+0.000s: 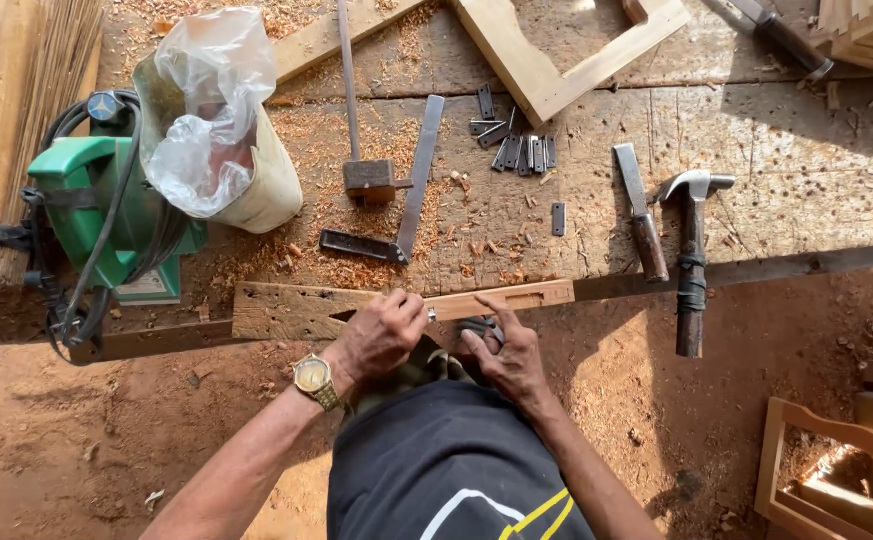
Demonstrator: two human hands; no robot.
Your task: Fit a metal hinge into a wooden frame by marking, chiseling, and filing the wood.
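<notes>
- A weathered plank table (776, 170), strewn with sawdust, stands over red dirt ground (76, 450).
- On it: one claw hammer (691, 255), one wood-handled chisel (641, 215), one steel square (396, 215), one green power planer (106, 215).
- At its near edge lies a pale mortised wood strip (516, 297); the left hand (381, 335) curls closed on it, and the right hand (506, 355) pinches a small dark piece just below.

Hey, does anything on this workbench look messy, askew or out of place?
Wood shavings lie scattered across the bench around the mallet and square. The hammer hangs over the bench edge, handle past it. Both hands, left hand and right hand, rest on the wooden strip.
</notes>
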